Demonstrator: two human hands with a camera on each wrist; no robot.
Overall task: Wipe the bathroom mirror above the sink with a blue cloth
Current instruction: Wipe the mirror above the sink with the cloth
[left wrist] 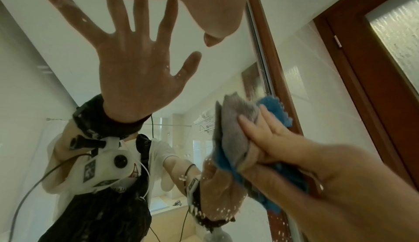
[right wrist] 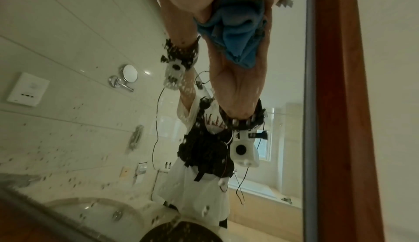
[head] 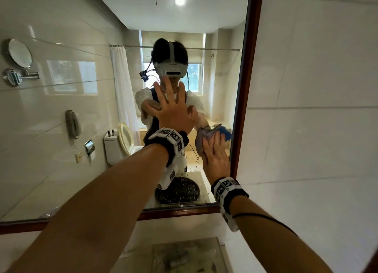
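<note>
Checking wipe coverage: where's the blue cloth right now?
In the head view the blue cloth is pressed under the right hand against the mirror, near its right wooden frame, just right of the spread left hand.

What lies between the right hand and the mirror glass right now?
The blue cloth, bunched with its grey side outward, sits between the right hand and the mirror near the wooden frame; the left wrist view shows it best.

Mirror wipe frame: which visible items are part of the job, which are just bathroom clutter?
In the job:
- mirror
- blue cloth, pressed to the glass by the right hand
- left hand, spread flat on the glass

Just around, seen reflected:
- round shaving mirror
- toilet
- shower curtain
</note>
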